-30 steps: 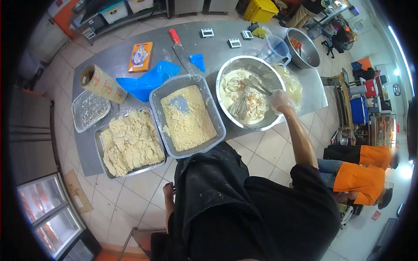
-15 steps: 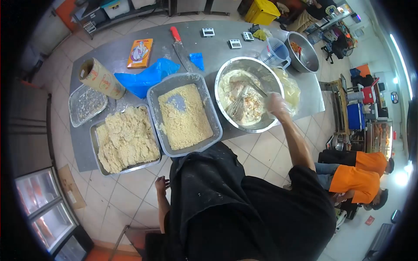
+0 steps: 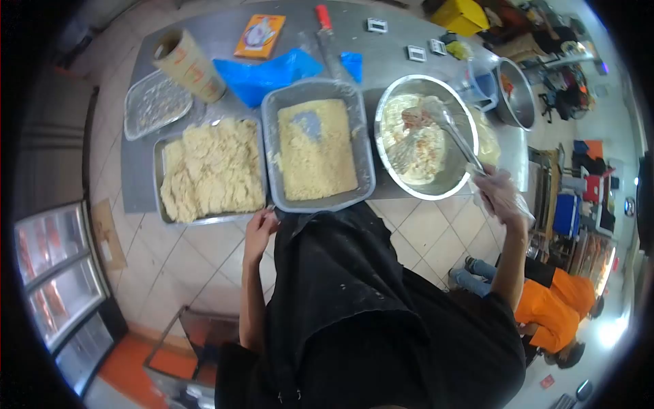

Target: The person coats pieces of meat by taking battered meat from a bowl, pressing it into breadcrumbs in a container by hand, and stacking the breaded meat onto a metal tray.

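Gripping tongs (image 3: pixel 460 136) (long, metal; tongs by the look): R hand (image 3: pixel 503 195), clear plastic glove, fingers closed round near end of handle, prob. to keep clear of wet mix.
Bowl (image 3: pixel 446 183): 1 o'clock; round, shiny steel, by table edge, presumably for reach. Tongs' far end inside.
Mix (image 3: pixel 429 163): creamy, orange-brown flecks. Pinkish lump by tongs' tip, too blurred to ID.
Tub (image 3: pixel 361 136): 12 o'clock; grey plastic, rounded corners, dry yellowish crumbs w/ bare patch. Sits betw. bowl & tray, likely so both are handy.
Tray (image 3: pixel 159 174): 10–11 o'clock; metal, rough crumbly pcs heaped.
L hand (image 3: pixel 259 232): beside tray's near corner, fingers bent; can't tell if pinching anything.
Roll (image 3: pixel 191 65): 11 o'clock, beyond tray; hollow cylinder.
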A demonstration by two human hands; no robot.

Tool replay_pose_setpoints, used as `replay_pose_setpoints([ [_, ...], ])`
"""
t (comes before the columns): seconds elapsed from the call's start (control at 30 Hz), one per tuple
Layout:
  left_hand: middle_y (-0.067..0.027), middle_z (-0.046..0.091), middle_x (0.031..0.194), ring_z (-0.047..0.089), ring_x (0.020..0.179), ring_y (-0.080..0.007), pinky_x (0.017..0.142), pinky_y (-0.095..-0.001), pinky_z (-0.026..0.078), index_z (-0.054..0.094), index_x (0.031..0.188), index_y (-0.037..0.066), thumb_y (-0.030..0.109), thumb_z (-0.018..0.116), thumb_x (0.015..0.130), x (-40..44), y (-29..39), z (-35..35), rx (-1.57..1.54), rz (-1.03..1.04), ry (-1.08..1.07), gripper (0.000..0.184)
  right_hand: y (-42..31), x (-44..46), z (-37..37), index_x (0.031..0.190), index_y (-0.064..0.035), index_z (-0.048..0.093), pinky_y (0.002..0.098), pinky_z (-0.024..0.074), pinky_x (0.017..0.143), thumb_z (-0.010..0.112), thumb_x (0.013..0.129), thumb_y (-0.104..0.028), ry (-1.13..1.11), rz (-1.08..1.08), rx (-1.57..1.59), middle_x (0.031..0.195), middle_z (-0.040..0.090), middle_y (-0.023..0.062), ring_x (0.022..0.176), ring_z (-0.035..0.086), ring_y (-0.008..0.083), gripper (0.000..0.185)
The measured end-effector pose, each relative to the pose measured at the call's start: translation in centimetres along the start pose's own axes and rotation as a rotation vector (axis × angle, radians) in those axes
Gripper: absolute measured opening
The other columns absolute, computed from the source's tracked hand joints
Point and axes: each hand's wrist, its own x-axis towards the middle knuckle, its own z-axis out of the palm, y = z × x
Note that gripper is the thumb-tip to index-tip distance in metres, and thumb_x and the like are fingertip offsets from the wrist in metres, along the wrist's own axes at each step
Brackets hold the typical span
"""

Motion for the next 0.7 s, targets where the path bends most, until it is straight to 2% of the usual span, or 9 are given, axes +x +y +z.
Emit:
replay_pose_setpoints([
  [0.07,-0.0107,0.061,0.094,0.063,0.08,-0.0166,0.073,-0.0288,0.053,0.051,0.12,-0.003,0.019,0.052,0.097,-0.5,2.6,1.7,-0.045,0.018,0.005,0.032,0.4,-1.2,0.5,0.11,-0.0014,0.063,0.0211,0.0276,0.034,0.061,0.086,-0.013,-0.061,-0.004,0.134,0.053,0.045,-0.0048,0.037,0.039,0.0039,0.026],
  [0.2,-0.0108,0.057,0.098,0.063,0.086,-0.0174,0.076,-0.0296,0.054,0.044,0.127,-0.003,0.018,0.05,0.098,0.1,3.8,3.5,-0.159,-0.036,-0.02,0.036,1.2,-2.2,3.8,0.119,-0.0034,0.061,0.0207,0.0306,0.034,0.062,0.087,-0.011,-0.186,-0.07,0.217,0.055,0.05,-0.004,0.04,0.043,0.0033,0.033],
  [0.23,-0.0105,0.057,0.097,0.062,0.087,-0.0175,0.076,-0.0296,0.054,0.043,0.128,-0.003,0.018,0.05,0.098,0.3,3.9,3.8,-0.198,-0.054,-0.016,0.037,0.4,-2.0,4.7,0.122,-0.0026,0.06,0.0224,0.0349,0.037,0.063,0.086,-0.013,-0.26,-0.017,0.125,0.058,0.054,-0.0013,0.041,0.046,0.0048,0.037],
  [0.3,-0.01,0.054,0.098,0.062,0.086,-0.0169,0.076,-0.0315,0.056,0.042,0.128,-0.002,0.014,0.051,0.098,1.2,2.5,3.8,-0.272,-0.04,-0.009,0.035,1.5,-0.4,7.5,0.122,-0.0022,0.059,0.024,0.0382,0.039,0.065,0.086,-0.017,-0.363,-0.123,-0.121,0.061,0.058,0.0017,0.043,0.049,0.0059,0.039],
  [0.4,-0.0095,0.054,0.096,0.061,0.084,-0.0166,0.076,-0.0334,0.058,0.042,0.128,-0.002,0.011,0.052,0.096,1.4,2.3,4.3,-0.355,-0.021,0.026,0.035,5.9,0.9,9.2,0.119,-0.0021,0.061,0.0256,0.0396,0.039,0.066,0.085,-0.023,-0.243,-0.31,-0.164,0.063,0.06,0.0041,0.043,0.05,0.0078,0.041],
  [0.5,-0.0085,0.054,0.094,0.061,0.081,-0.0161,0.075,-0.0335,0.058,0.042,0.129,-0.001,0.009,0.053,0.096,1.0,2.6,4.9,-0.373,-0.022,0.079,0.036,5.8,-0.6,6.8,0.111,-0.0007,0.065,0.027,0.0358,0.038,0.07,0.081,-0.027,-0.024,0.053,0.11,0.059,0.053,0.0017,0.041,0.045,0.0091,0.04],
  [0.57,-0.0078,0.054,0.093,0.061,0.079,-0.0157,0.073,-0.0327,0.059,0.042,0.131,-0.001,0.008,0.053,0.095,0.9,2.9,4.9,-0.34,-0.028,0.076,0.038,9.7,1.3,5.7,0.106,-0.0008,0.065,0.0285,0.0368,0.038,0.07,0.082,-0.027,0.154,0.086,0.064,0.058,0.052,0.0019,0.041,0.047,0.0104,0.036],
  [0.6,-0.0111,0.057,0.105,0.063,0.085,-0.0181,0.077,-0.0341,0.057,0.035,0.137,-0.001,0.009,0.049,0.097,1.1,2.5,4.6,-0.314,-0.046,0.053,0.043,11.9,2.9,5.3,0.104,-0.0008,0.066,0.0293,0.0374,0.038,0.07,0.082,-0.027,0.248,0.103,0.044,0.057,0.052,0.002,0.041,0.048,0.011,0.035],
  [0.7,-0.0099,0.059,0.102,0.062,0.082,-0.0167,0.076,-0.0334,0.057,0.036,0.138,0.0,0.009,0.049,0.097,1.2,2.3,4.6,-0.331,-0.043,0.032,0.044,14.9,7.5,5.5,0.099,-0.0001,0.064,0.0335,0.0402,0.04,0.066,0.085,-0.03,0.243,0.089,-0.197,0.054,0.05,0.0051,0.04,0.049,0.0148,0.033],
])
